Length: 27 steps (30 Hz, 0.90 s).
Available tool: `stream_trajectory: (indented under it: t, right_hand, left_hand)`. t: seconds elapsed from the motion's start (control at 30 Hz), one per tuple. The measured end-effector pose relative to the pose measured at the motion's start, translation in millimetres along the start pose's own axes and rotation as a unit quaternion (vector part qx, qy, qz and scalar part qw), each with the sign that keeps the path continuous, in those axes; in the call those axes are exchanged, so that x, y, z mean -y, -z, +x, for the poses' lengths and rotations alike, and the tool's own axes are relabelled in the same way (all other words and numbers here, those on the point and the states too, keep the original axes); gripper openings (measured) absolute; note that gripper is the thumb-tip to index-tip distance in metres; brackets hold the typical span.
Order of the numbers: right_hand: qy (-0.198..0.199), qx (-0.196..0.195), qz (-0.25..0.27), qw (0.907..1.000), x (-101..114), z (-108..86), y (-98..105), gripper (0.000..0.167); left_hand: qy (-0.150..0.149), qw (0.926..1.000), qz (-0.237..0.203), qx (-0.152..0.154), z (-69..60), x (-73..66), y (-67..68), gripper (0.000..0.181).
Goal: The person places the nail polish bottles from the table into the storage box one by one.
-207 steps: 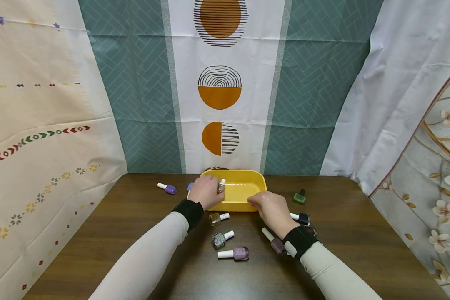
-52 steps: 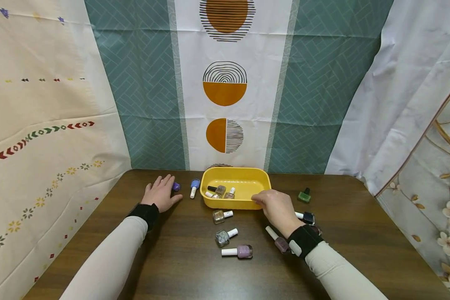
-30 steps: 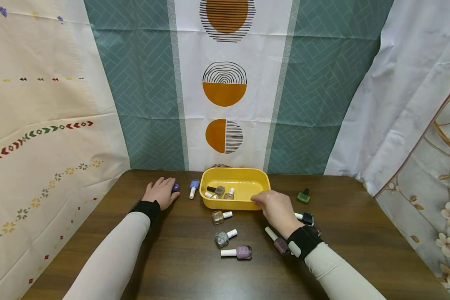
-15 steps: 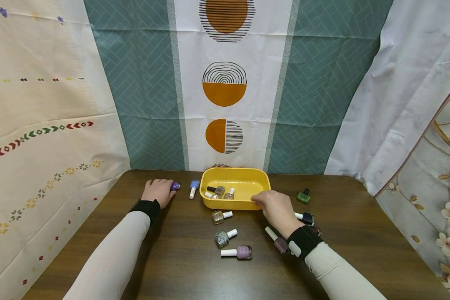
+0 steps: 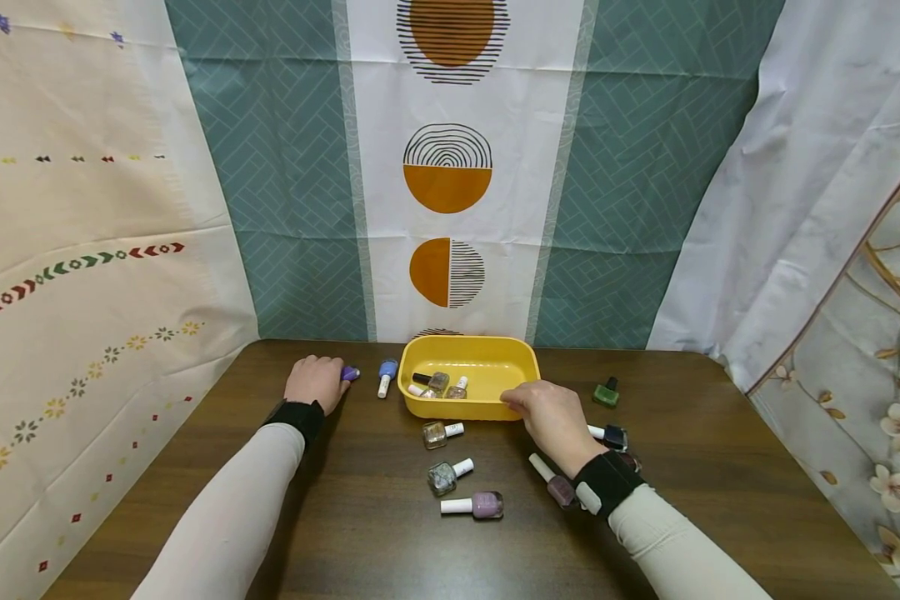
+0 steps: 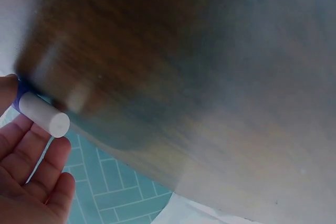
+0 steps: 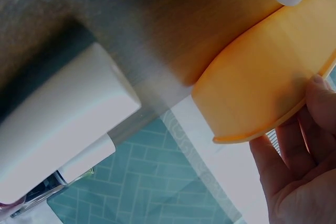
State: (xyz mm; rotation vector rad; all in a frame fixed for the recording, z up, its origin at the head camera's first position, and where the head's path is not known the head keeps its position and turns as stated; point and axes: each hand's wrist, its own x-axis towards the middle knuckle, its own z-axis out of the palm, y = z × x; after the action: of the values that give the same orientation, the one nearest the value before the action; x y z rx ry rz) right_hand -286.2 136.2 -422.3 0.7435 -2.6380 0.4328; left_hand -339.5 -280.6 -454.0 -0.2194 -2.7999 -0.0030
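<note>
My left hand pinches a purple nail polish bottle at the table's far left. In the left wrist view its white cap points away from the thumb, and the fingers curl beside it. My right hand grips the near right rim of a yellow plastic tray. The right wrist view shows the thumb on one side of the tray wall and the fingers on the other. Several polish bottles lie inside the tray at its left end.
A blue polish bottle lies between the left hand and the tray. Before the tray are gold, silver glitter and lilac bottles. A mauve bottle, a dark one and a green one lie rightward.
The bottle my left hand held over the tray now lies in it. That hand moved left, lowered over the purple bottle and curled its fingers on it. My right hand stayed on the rim.
</note>
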Motion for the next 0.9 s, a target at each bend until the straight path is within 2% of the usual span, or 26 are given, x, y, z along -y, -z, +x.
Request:
stream_trajectory:
  t: [0.27, 0.5, 0.9]
  right_hand:
    - [-0.003, -0.001, 0.003, 1.0000, 1, -0.2, 2, 0.019]
    - [-0.003, -0.003, 0.003, 1.0000, 1, -0.1, 1, 0.020]
    - [0.004, -0.001, 0.005, 1.0000, -1, 0.2, 0, 0.020]
  left_hand:
    - [-0.011, 0.9996, 0.007, -0.025, -2.1, -1.6, 3.9, 0.022]
    - [-0.017, 0.9994, 0.008, -0.030, -6.0, -4.1, 9.3, 0.021]
    - [-0.022, 0.9982, -0.019, -0.053, -11.5, -4.4, 13.0, 0.025]
